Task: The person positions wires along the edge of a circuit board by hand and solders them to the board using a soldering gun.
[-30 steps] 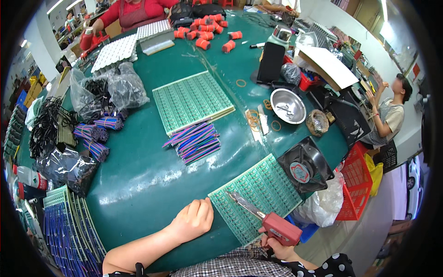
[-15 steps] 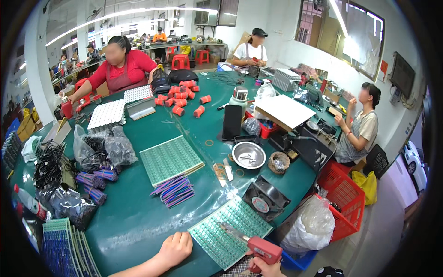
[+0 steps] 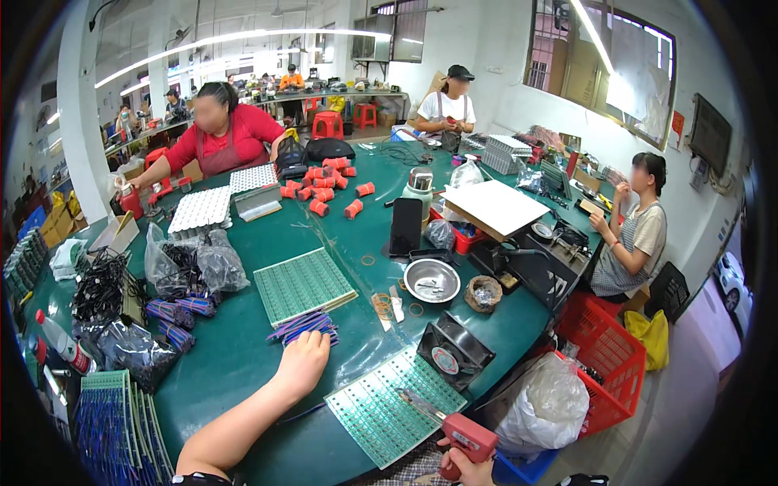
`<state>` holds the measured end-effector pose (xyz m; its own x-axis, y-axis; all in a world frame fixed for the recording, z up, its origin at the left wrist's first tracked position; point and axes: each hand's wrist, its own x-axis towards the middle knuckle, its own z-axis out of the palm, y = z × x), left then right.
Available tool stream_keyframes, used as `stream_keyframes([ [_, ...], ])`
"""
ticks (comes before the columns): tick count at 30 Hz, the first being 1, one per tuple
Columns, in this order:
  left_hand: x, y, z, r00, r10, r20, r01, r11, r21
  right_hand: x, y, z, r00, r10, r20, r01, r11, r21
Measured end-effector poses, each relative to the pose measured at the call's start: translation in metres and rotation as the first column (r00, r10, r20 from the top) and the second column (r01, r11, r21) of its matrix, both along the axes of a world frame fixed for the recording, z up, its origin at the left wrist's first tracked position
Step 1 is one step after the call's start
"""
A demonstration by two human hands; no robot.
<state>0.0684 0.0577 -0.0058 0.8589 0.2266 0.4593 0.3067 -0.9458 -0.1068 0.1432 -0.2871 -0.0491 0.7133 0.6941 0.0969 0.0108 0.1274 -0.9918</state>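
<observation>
My left hand reaches over a loose pile of purple and blue wires, its fingers closed on the near end of the pile; the fingertips are partly hidden. Closed round its handle, my right hand grips a red soldering gun. The gun's metal tip lies over a green circuit board panel with rows of small pads, at the table's near edge. Beyond the wires rests a stack of similar green panels.
A black square fan stands against the near panel's far corner. Behind it are a metal bowl and a phone. Wired panels, a bottle and bags of parts crowd the left. Three co-workers sit round the table.
My left hand has moved from beside the near panel, forward and left onto the wire pile. My right hand keeps hold of the soldering gun over the panel. The view has shifted slightly.
</observation>
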Motion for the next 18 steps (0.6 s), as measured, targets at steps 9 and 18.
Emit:
stream_keyframes([
  [9, 0.024, 0.008, -0.02, 0.999, 0.004, -0.041, 0.003, 0.989, 0.15, -0.008, 0.0, 0.032, 0.986, -0.155, -0.062, 0.151, 0.987, -0.062],
  [18, 0.018, 0.005, -0.023, 0.998, 0.05, -0.035, -0.047, 0.995, 0.084, -0.006, 0.006, 0.031, 0.977, -0.134, -0.166, 0.134, 0.991, -0.011],
])
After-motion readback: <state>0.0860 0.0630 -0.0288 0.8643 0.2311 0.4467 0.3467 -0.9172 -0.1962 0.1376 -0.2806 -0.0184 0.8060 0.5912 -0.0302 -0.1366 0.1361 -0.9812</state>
